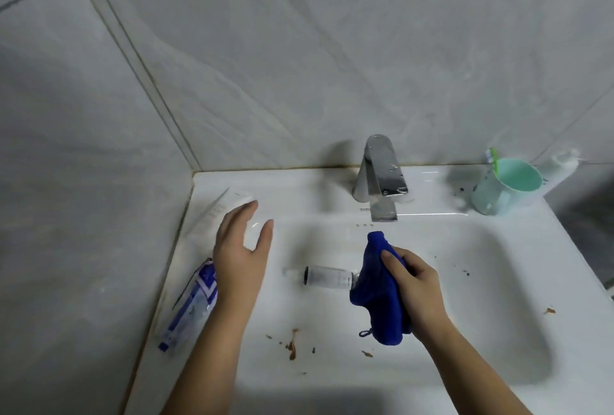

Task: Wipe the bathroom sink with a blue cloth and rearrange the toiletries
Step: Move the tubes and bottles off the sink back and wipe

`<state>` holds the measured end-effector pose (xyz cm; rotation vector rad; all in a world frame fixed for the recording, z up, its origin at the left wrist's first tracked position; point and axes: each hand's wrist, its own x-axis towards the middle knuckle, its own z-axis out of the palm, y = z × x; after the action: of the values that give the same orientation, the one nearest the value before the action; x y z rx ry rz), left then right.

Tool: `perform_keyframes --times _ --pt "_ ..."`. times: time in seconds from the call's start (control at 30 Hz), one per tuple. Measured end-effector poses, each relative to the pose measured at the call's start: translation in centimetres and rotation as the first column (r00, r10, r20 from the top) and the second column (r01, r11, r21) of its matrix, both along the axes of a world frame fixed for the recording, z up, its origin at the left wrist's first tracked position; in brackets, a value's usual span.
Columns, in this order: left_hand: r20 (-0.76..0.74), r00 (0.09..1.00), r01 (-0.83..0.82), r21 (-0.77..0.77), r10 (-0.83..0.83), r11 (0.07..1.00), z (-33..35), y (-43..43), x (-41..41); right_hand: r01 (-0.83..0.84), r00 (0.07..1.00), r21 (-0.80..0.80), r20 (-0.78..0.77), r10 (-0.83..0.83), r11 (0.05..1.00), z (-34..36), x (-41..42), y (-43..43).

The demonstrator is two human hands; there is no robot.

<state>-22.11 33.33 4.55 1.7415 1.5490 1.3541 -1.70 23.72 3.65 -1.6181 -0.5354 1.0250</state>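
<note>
My right hand (413,288) grips a bunched blue cloth (377,285) above the middle of the white sink (518,268). A clear small bottle (327,276) lies on its side in the basin, its right end hidden behind the cloth. My left hand (241,248) hovers open over the sink's left ledge, fingers straight, just right of a white tube (216,212) lying there. A blue-and-white toothpaste tube (192,305) lies on the left ledge, partly under my left wrist. Brown smears (292,345) and dark specks mark the basin.
A chrome faucet (380,178) stands at the back centre. A mint green cup (505,187) with a green toothbrush (493,157) sits at the back right corner, a white bottle (561,168) behind it. Grey tiled walls close the left and back sides.
</note>
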Motion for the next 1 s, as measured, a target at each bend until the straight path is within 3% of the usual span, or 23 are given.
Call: perform_keyframes --times 0.2,0.37,0.5,0.7,0.87,1.0 --pt "-0.060 0.929 0.371 0.144 -0.366 0.918 2.0 -5.4 11.2 0.150 0.989 -0.021 0.017 -0.150 0.988 1.8 8.0 -4.8" --pt "0.006 0.849 0.528 -0.017 -0.528 0.849 0.7 -7.2 20.3 0.292 0.954 0.017 0.059 -0.293 0.956 3.3 15.1 -7.3" --pt "0.025 0.849 0.519 -0.217 -0.527 0.827 -1.2 -6.3 27.6 0.390 0.918 0.019 0.069 -0.391 0.920 3.6 21.0 -8.2" --pt "-0.065 0.905 0.363 -0.398 -0.420 0.843 -3.8 -3.7 35.8 0.417 0.908 0.022 0.033 -0.418 0.909 3.2 27.8 -8.1" --pt "-0.150 0.921 0.262 -0.446 -0.360 0.856 -5.4 -2.8 38.9 0.385 0.923 -0.002 -0.020 -0.385 0.923 2.3 31.1 -7.7" --pt "-0.113 0.945 0.232 -0.429 -0.307 0.873 -5.4 -2.7 39.7 0.349 0.936 -0.015 -0.038 -0.349 0.937 1.6 32.3 -7.2"
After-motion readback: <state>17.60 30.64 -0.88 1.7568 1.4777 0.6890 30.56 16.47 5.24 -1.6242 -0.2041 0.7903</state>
